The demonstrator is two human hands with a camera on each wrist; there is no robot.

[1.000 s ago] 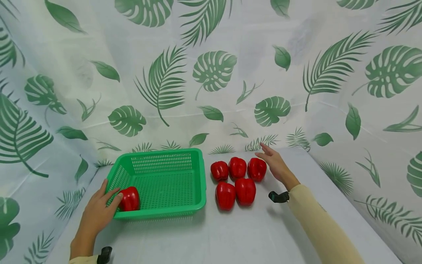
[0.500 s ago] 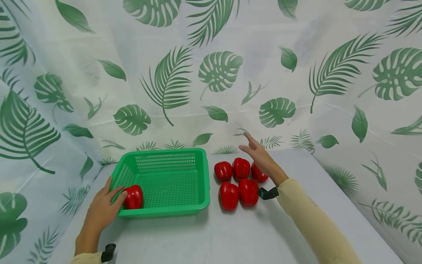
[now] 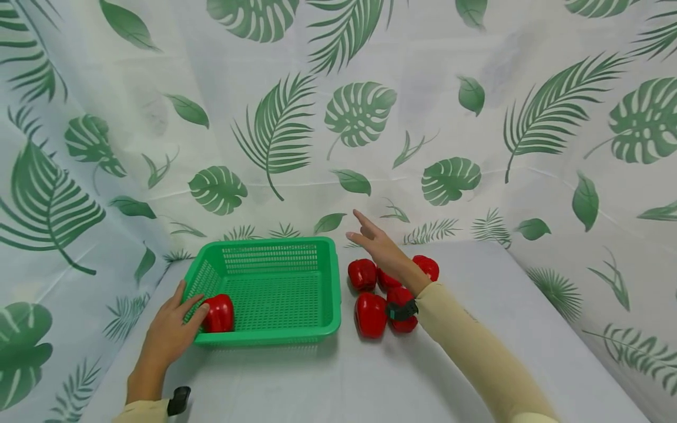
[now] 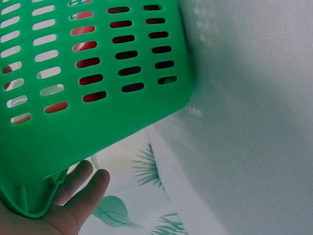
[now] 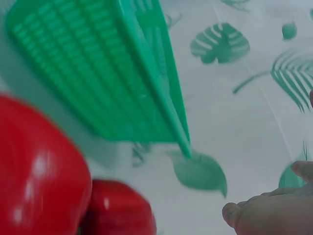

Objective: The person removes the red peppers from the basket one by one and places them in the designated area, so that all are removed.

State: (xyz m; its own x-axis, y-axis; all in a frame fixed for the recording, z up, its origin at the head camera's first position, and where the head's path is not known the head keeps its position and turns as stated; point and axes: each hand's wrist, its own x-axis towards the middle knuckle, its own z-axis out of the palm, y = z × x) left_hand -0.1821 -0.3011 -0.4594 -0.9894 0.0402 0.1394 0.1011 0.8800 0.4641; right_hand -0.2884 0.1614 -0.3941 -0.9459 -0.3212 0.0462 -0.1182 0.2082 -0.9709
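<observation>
My left hand (image 3: 170,331) holds the near left corner of a green plastic basket (image 3: 267,336), with fingers on both sides of the rim. Inside that corner sits a red bell pepper (image 3: 218,313), and my fingertips reach its side. In the left wrist view, two fingers (image 4: 88,196) stretch past the rim. My right hand (image 3: 382,249), fingers extended and holding nothing, is raised above several red bell peppers (image 3: 371,315) right of the basket. The forearm partly hides some of them. In the right wrist view, peppers (image 5: 36,171) loom close at lower left.
A white-covered table (image 3: 275,385) bears the basket and peppers. Behind and at both sides hangs a leaf-printed sheet (image 3: 296,194), close to the basket's far side. Black straps (image 3: 180,400) are worn at both wrists.
My right hand has moved left, from beside the far right pepper to above the group's left side. The left hand stays at the basket corner. The head view has shifted slightly.
</observation>
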